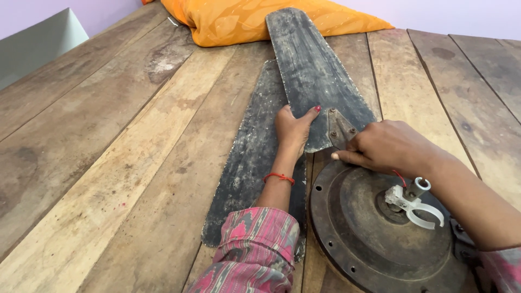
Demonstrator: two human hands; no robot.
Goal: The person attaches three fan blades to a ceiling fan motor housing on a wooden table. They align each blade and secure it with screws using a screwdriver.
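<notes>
Both hands on fan blade [315, 70]: left hand [292, 129] grip flat, right hand [388, 147] grip pinching bracket [339, 129]

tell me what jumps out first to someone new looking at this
Two dark, grimy fan blades lie across the wooden table, the upper one held down by the left hand. The right hand rests at that blade's metal bracket, beside the round rusty fan motor. An orange pillow lies at the far edge.
</notes>
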